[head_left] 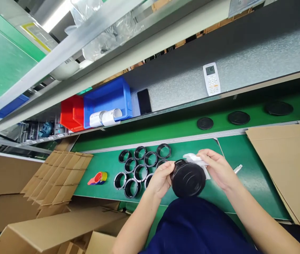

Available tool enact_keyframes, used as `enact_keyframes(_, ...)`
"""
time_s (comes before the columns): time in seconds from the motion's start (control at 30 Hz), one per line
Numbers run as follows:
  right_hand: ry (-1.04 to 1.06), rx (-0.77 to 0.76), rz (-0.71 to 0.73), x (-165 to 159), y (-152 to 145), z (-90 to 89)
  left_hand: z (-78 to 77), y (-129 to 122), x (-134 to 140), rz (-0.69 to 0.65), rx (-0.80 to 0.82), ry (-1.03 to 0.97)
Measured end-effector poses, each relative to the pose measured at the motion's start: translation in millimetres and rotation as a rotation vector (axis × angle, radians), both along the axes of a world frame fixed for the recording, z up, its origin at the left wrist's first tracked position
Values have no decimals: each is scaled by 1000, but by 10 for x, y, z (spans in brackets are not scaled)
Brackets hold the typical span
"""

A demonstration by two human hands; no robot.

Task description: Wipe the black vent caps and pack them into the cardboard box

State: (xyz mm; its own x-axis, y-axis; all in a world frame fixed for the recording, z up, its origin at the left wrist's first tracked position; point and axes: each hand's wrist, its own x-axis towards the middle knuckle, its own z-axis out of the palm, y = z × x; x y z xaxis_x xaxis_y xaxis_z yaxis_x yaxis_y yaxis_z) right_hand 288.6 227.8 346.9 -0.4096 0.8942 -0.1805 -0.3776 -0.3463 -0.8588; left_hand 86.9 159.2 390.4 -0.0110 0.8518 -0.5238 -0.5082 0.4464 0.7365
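Observation:
A round black part with a flat disc face (188, 180) is gripped at its left edge by my left hand (161, 179), fingers closed on it. My right hand (216, 168) pinches a crumpled white cloth (196, 159) against the part's upper right side. Whether the cloth is paper or fabric I cannot tell. Left of my left hand, several black rings (140, 173) stand grouped on the green table (98, 190); a few are partly hidden behind that hand.
Colored tape rolls (100, 177) lie left of the rings. Black discs (239, 118) rest on the green conveyor strip behind. The shelf above holds a remote control (211, 79), a phone (144, 101) and a blue bin (107, 98). Cardboard dividers (60, 176) are left, cardboard sheets (289, 165) right.

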Motion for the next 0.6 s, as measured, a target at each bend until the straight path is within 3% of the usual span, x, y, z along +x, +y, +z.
enact_keyframes(0.13,84,-245,-107,58,57,-208,112,17,32,143,207,70)
enact_keyframes(0.27,117,-321,-117,41,-31,-327,131,18,58,201,306,120)
enact_keyframes(0.43,15,-268,-33,-42,-139,-358,149,-4,83,226,342,159)
enact_keyframes(0.6,-118,-108,28,-103,-200,-251,145,-33,94,235,333,177)
